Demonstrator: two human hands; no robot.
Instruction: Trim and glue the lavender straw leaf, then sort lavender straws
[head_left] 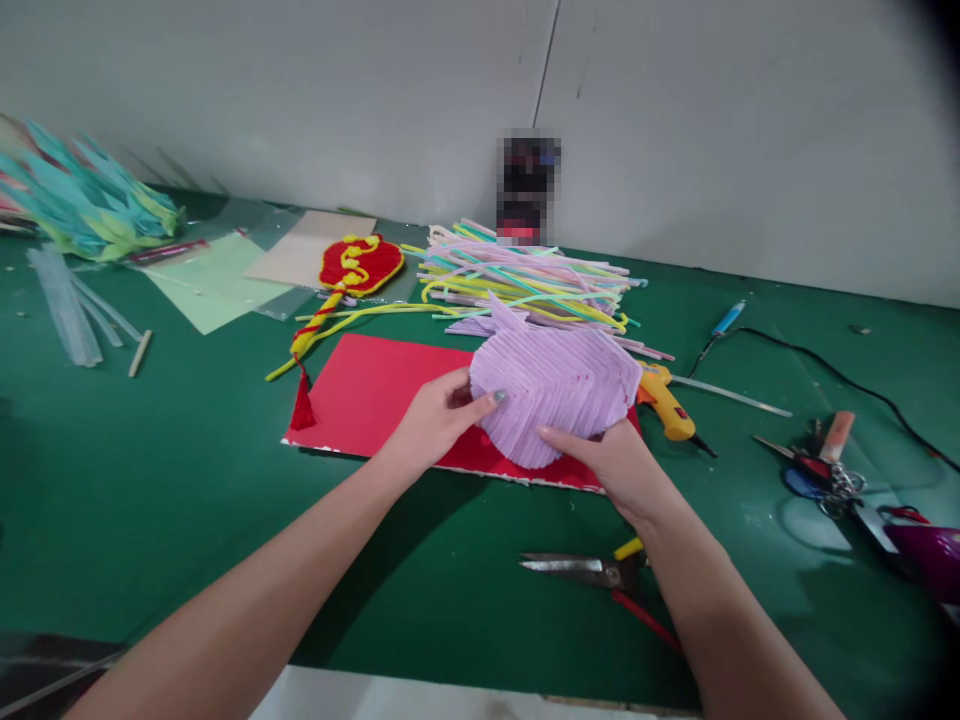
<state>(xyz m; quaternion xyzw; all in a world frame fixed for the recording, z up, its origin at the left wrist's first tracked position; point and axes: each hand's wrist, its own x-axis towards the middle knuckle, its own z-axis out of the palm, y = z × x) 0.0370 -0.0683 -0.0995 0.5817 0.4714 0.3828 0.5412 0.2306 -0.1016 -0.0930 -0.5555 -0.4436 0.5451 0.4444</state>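
A rounded, fan-shaped panel of lilac pipe cleaners (551, 385) is held up between both hands, its strips lying side by side and slanting to a middle line. My left hand (446, 410) pinches its left edge, thumb on the face and fingers partly hidden behind. At the lower right edge my right hand (611, 455) grips it the same way. Below the panel lies a red sheet of card (390, 385) with a rough white front edge. Scissors (592, 572) with a red and a yellow handle lie near my right forearm.
Behind the panel is a pile of coloured pipe cleaners (525, 275). A red and yellow fan (364, 265) with a tassel lies left. A yellow glue gun (667, 403), keys (829, 480) and a black cable (840, 360) are right. Teal leaf-like material (90, 200) stands far left.
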